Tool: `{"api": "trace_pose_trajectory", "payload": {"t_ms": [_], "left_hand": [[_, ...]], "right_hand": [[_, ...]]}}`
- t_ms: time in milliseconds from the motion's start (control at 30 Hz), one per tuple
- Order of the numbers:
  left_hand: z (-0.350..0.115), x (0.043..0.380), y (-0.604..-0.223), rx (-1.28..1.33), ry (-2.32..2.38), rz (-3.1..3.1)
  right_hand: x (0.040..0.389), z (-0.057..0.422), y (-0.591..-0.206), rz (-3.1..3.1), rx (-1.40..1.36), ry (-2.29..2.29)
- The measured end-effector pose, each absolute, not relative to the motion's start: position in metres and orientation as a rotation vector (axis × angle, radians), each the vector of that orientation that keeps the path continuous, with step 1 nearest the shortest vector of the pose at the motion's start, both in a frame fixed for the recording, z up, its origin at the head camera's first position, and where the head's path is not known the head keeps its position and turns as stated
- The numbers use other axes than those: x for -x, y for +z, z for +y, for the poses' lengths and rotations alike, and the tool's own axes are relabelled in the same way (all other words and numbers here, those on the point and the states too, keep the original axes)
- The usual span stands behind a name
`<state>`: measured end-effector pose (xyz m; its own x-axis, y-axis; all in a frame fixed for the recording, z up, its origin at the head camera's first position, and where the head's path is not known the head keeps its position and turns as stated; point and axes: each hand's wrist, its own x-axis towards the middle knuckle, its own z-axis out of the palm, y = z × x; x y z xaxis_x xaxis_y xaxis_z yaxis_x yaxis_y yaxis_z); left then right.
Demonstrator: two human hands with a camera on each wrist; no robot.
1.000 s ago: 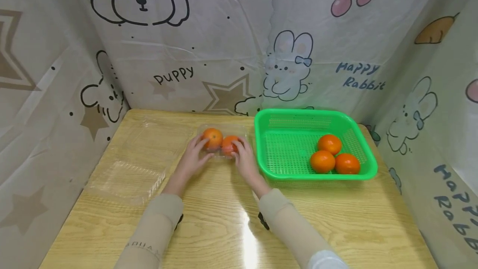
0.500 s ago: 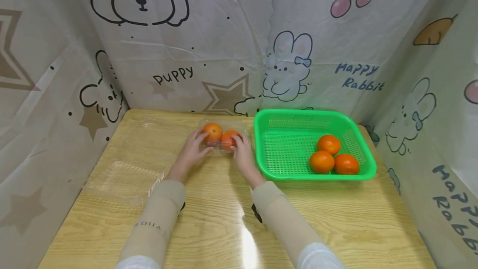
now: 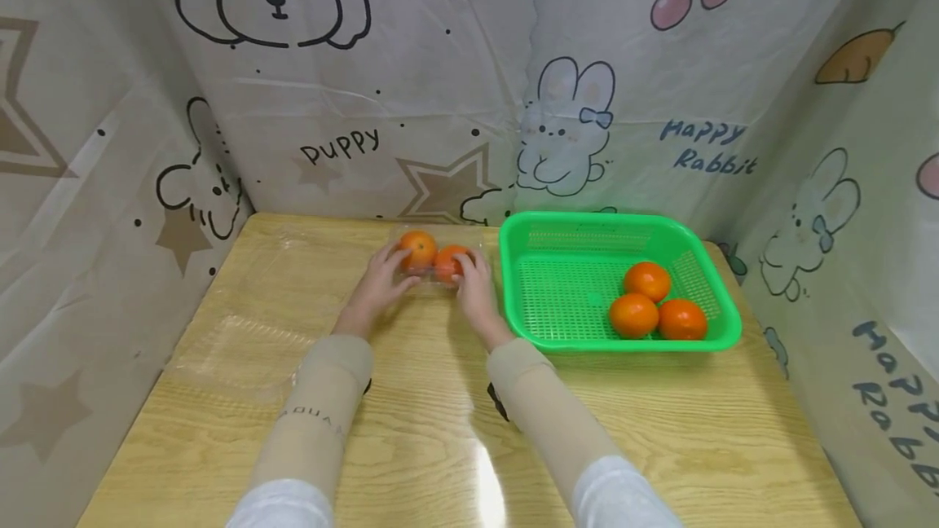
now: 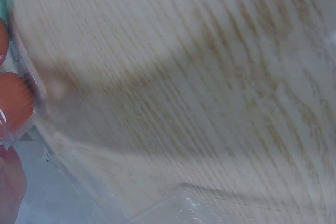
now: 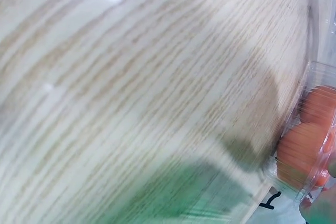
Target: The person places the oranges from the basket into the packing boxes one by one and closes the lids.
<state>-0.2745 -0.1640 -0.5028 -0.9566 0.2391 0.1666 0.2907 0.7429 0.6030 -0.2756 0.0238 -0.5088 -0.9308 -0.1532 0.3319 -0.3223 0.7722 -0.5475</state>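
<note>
A clear plastic container (image 3: pixel 438 276) with two oranges, a left orange (image 3: pixel 417 250) and a right orange (image 3: pixel 451 261), lies at the back edge of the table. My left hand (image 3: pixel 376 282) grips its left side, thumb at the front and fingers over the side. On the opposite side my right hand (image 3: pixel 478 288) holds it, fingers bent over the rim beside the right orange. The right wrist view shows the container wall (image 5: pixel 318 72) around the oranges (image 5: pixel 300 153), with only a fingertip or two at the edge. Part of an orange (image 4: pixel 14 102) shows in the left wrist view.
Right of the container stands a green plastic basket (image 3: pixel 557 345) with three oranges (image 3: pixel 634 316) in its right part. Other clear plastic packaging (image 3: pixel 235 349) lies at the left of the wooden table (image 3: pixel 433 430). A printed curtain (image 3: pixel 440 88) hangs behind and at both sides.
Both hands have slid the container with its two oranges farther away, toward the back edge of the table. The basket and the packaging at the left have stayed put.
</note>
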Motion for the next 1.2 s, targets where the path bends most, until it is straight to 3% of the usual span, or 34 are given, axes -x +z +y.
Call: {"api": "trace_pose_trajectory", "payload": {"t_ms": [1200], "left_hand": [[-0.157,0.292,-0.5,0.409,-0.983,-2.9]], "right_hand": [[0.296,0.022,-0.5,-2.923,-0.276,0.886]]}}
